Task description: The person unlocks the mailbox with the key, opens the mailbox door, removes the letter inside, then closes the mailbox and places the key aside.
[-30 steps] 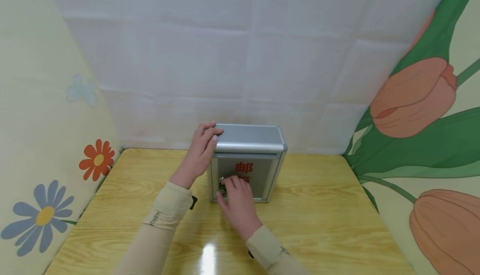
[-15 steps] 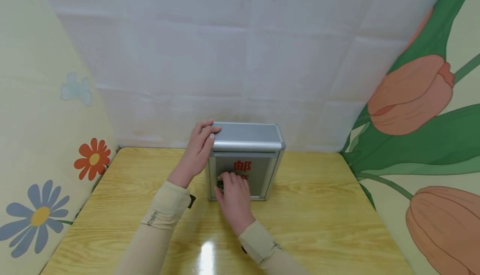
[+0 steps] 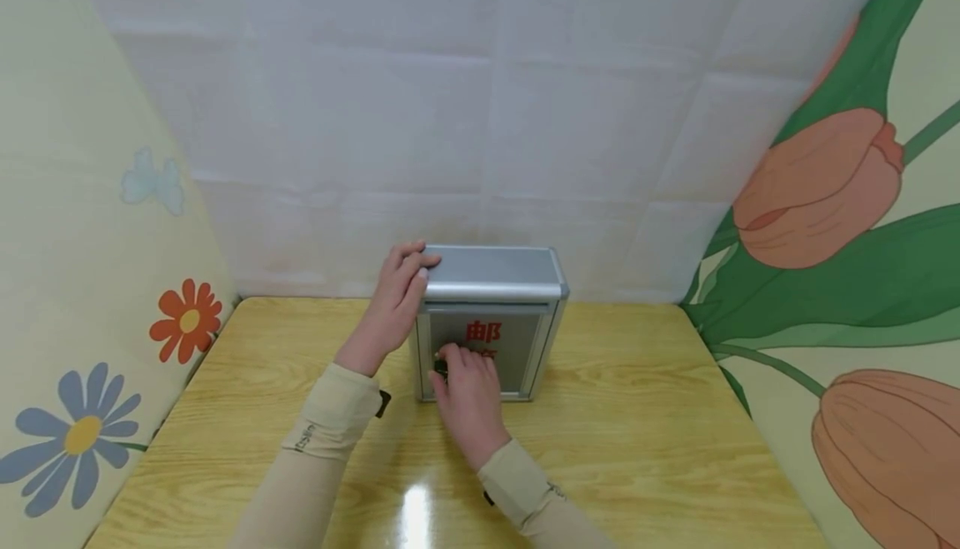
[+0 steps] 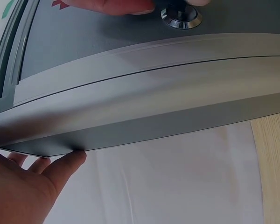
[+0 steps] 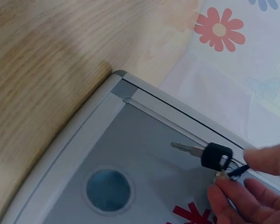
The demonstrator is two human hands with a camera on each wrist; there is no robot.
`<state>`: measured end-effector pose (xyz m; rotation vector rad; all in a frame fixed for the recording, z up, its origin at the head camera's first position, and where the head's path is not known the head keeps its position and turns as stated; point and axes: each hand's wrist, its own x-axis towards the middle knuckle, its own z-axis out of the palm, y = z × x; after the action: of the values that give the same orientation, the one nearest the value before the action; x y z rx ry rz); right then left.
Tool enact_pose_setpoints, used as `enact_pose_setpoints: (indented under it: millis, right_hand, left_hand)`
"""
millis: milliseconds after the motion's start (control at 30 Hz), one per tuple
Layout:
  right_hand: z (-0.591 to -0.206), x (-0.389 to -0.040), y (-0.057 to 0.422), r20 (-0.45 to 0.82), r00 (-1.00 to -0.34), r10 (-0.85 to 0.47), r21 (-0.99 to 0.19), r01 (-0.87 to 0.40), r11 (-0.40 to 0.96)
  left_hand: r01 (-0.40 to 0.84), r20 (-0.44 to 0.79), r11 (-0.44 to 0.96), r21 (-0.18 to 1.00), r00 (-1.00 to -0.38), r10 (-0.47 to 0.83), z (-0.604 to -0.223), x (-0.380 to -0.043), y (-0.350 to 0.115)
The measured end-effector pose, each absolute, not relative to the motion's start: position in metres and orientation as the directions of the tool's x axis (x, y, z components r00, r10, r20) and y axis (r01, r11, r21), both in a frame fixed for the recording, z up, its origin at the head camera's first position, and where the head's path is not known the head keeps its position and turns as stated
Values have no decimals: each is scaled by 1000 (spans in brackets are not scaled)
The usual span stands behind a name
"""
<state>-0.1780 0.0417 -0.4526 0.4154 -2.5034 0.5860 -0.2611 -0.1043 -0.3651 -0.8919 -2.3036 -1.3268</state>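
A grey metal mailbox [image 3: 491, 270] with red characters stands upright on the table. My left hand [image 3: 390, 303] rests on its top left corner, and in the left wrist view the fingers [image 4: 67, 165] touch the box edge. With thumb and fingers, my right hand [image 3: 472, 395] pinches a black-headed key [image 5: 238, 171] at the round lock [image 4: 182, 17] on the door's left side. A second key [image 5: 217, 156] with a black head dangles from the same ring, its blade sticking out. The fingers partly cover the lock. The door lies flush in its frame.
The wood-grain table [image 3: 637, 432] extends on both sides of the box. Behind it hangs a white sheet [image 3: 480, 116]. Flower-patterned panels [image 3: 82, 432] stand at left and right. A round window [image 5: 108, 190] is set in the mailbox door.
My right hand has shifted slightly left and up against the lock, with its fingers closer round the key. The left hand stays on the mailbox corner. The head view has moved slightly.
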Motion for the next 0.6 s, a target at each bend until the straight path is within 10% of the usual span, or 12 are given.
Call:
enact_pose_setpoints:
  millis: [600]
  right_hand:
    - [-453, -178, 43, 567, -810, -153, -382, -423, 822]
  left_hand:
    - [661, 563, 364, 656, -750, 348, -365, -260, -105]
